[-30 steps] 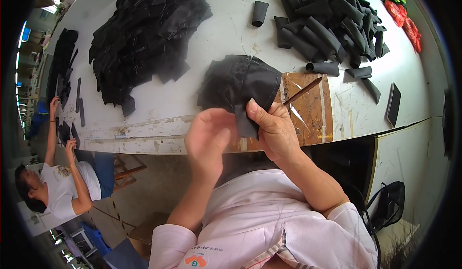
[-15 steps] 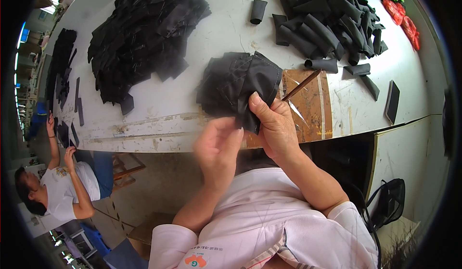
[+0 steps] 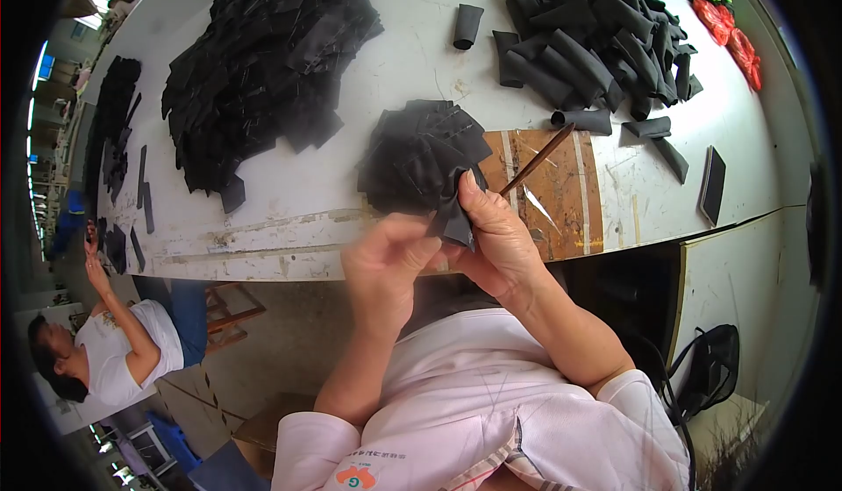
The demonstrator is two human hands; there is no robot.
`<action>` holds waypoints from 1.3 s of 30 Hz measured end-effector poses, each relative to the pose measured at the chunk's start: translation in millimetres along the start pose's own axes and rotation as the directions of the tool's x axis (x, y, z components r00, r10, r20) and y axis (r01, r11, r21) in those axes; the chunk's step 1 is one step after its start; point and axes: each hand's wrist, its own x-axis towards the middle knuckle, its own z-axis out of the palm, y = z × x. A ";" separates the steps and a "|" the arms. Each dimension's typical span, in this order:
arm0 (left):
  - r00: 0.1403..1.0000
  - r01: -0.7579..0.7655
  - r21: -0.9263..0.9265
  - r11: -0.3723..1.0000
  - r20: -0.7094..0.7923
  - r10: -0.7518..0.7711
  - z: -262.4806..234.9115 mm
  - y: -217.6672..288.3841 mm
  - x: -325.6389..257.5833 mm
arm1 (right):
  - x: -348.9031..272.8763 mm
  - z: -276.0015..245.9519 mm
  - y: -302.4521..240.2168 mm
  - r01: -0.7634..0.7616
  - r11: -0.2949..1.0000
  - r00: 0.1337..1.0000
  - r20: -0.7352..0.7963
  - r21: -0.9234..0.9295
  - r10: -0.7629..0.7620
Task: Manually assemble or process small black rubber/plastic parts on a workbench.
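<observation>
My right hand (image 3: pixel 502 241) grips a small folded black fabric piece (image 3: pixel 453 221), its thumb pressed on top. From behind that hand a dark brown pointed stick (image 3: pixel 537 159) slants up to the right; the fingers at its lower end are hidden. My left hand (image 3: pixel 384 263), slightly blurred, is curled with thumb and fingertips at the near left edge of the same piece. Just beyond both hands lies a fanned stack of black fabric pieces (image 3: pixel 417 153) with light stitch lines, touching the held one.
A large heap of flat black pieces (image 3: pixel 263 70) spreads at the far left. Rolled black tubes (image 3: pixel 596 35) pile up at the far right, beside red plastic bags (image 3: pixel 744 52). A brown board (image 3: pixel 570 201) and a dark flat slab (image 3: pixel 713 186) lie on the white table (image 3: pixel 307 219). Another person (image 3: pixel 123 337) sits at left.
The upper stitched flap that stood over the stack is down, and the stack shows fanned. My right hand and the stick have shifted slightly left; the left hand is slightly further left too.
</observation>
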 end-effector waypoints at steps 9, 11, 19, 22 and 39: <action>0.996 -0.032 0.192 0.981 -0.076 0.047 -10.0 0.4 -1.2 | -19.9 -7.7 -11.3 0.120 -0.120 0.919 0.156 -0.986 -0.361; 0.992 -0.098 0.334 0.938 -0.047 0.120 -16.3 2.2 -0.8 | -28.9 -6.9 -13.2 0.185 -0.311 0.839 0.315 -0.932 -0.444; 0.869 -0.390 0.757 0.524 0.114 0.482 7.1 -0.3 -4.9 | -20.6 -4.1 -9.2 0.618 -0.080 0.670 0.578 -0.782 -0.466; 0.838 -0.376 0.797 0.472 0.075 0.541 11.3 -13.2 -6.5 | -17.0 -2.2 -0.5 0.555 -0.286 0.592 0.612 -0.781 -0.525; 0.910 -0.256 0.622 0.740 -0.102 0.401 11.8 -22.9 11.2 | -9.5 -32.9 -12.0 -0.080 0.961 0.971 0.197 -0.265 0.135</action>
